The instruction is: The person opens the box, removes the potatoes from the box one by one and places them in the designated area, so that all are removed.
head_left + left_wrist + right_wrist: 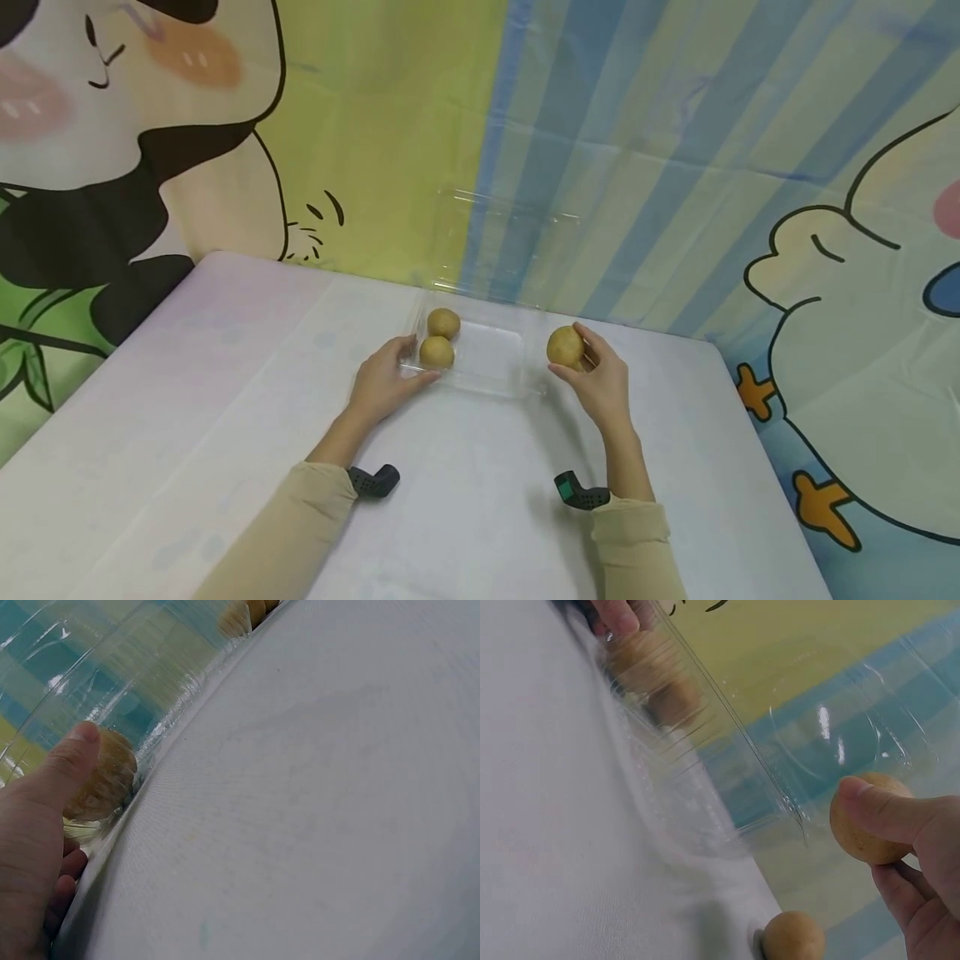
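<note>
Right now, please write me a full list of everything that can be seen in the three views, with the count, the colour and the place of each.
Table: 1, white, below everything
Backdrop: 1, many-coloured with cartoon figures, behind the table
Box: 1, clear, on the table
Lid: 1, clear, standing open at the box's back
Boxed balls: 2, yellow-brown, left end of the box
Loose ball: 1, yellow-brown, right of the box
Held ball: 1, yellow-brown, in the right hand
Wrist devices: 2, black, one per wrist
Sleeves: 2, beige, on the arms
Hands: 2, bare, left gripping the box, right holding a ball
</note>
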Available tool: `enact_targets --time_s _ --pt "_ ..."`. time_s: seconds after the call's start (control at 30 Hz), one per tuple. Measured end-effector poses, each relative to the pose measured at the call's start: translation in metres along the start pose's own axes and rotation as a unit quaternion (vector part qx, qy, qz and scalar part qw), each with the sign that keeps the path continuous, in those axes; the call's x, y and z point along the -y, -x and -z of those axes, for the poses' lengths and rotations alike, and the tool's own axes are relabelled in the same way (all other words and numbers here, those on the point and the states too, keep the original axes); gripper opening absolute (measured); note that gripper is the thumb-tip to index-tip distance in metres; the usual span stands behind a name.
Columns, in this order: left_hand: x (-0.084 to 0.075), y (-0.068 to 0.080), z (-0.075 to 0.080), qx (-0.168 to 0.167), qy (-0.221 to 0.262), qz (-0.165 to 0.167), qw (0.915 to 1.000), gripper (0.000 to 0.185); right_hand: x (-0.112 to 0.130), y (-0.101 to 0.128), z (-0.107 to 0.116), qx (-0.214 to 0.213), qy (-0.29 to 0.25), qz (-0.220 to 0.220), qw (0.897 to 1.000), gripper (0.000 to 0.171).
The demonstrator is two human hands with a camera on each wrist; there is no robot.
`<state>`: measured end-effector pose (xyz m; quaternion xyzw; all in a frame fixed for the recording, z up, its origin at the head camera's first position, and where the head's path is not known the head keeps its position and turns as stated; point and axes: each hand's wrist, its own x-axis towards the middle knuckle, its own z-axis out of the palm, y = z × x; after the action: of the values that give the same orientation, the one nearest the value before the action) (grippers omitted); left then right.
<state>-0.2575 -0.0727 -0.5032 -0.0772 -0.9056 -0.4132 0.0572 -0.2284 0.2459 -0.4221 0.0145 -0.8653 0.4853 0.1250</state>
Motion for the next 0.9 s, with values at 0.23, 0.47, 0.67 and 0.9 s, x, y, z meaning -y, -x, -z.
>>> enact_targets --time_s 0.23,0.47,0.67,0.9 --pt "0.0 0.002 0.001 0.002 0.006 0.005 1.0 0.085 -0.006 0.002 0.008 -0.008 -0.012 -0.001 1.0 0.076" --pt "-0.001 -0.001 0.001 0.007 0.007 0.006 0.9999 0.086 -0.009 0.002 0.015 -0.025 -0.013 -0.005 1.0 0.075" --pt "-0.001 -0.002 0.001 0.008 0.011 0.006 0.9999 0.086 -0.008 0.002 0.021 -0.041 0.01 -0.017 0.999 0.074" --pt "0.0 -0.002 0.001 0.009 0.008 0.01 0.9999 0.087 -0.012 0.002 0.032 -0.057 0.014 -0.029 0.998 0.073"
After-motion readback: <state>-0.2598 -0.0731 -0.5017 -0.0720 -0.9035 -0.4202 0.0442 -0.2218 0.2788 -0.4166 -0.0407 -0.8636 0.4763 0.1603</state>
